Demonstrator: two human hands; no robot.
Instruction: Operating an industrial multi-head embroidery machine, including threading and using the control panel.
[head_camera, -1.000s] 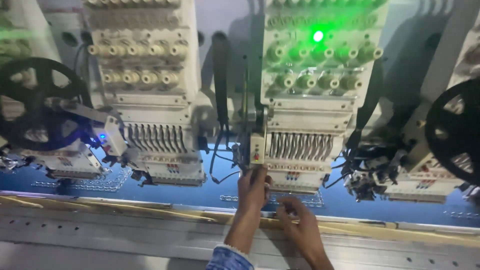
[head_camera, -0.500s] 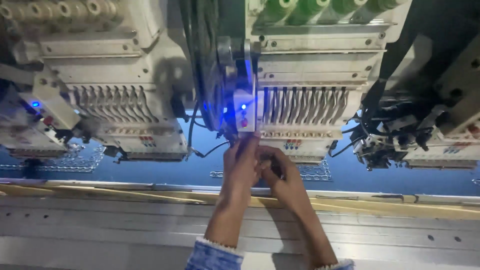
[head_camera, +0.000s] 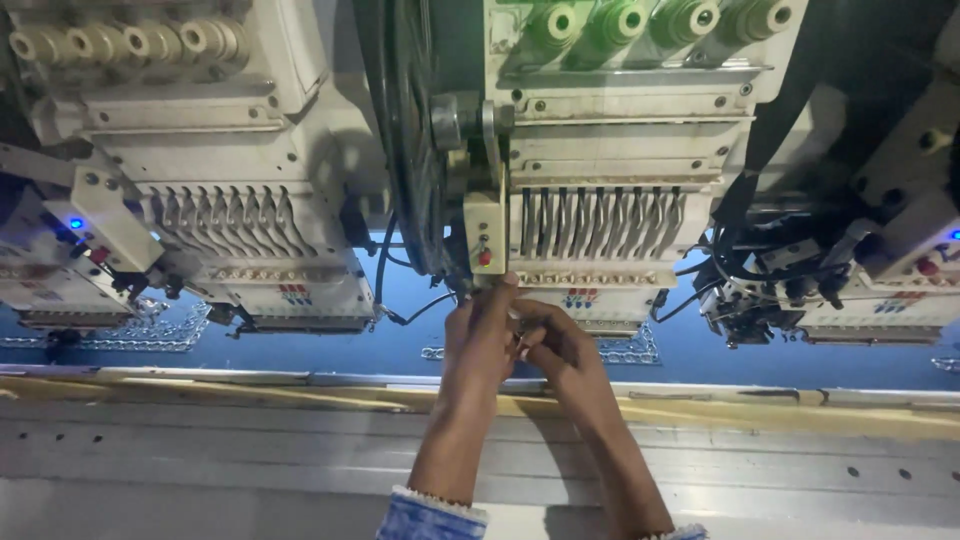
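Both hands are meeting at the centre of the frame, right under the middle embroidery head (head_camera: 590, 230). The left hand (head_camera: 480, 335) is reaching up with its fingertips bunched together against the lower edge of the small switch box (head_camera: 484, 238) with its red button, likely so it can work close to the needle row (head_camera: 592, 222). The right hand (head_camera: 555, 345) is curling in beside it, fingers pressed together as if pinching something fine; whether a thread is between them, I cannot tell. Below them the blue fabric (head_camera: 380, 350) is lying flat with silver stitched motifs (head_camera: 630, 350), stretched under the heads so the needles can reach it. Green thread cones (head_camera: 660, 20) are getting cut off at the top edge, and the needle tips are hiding behind the knuckles.
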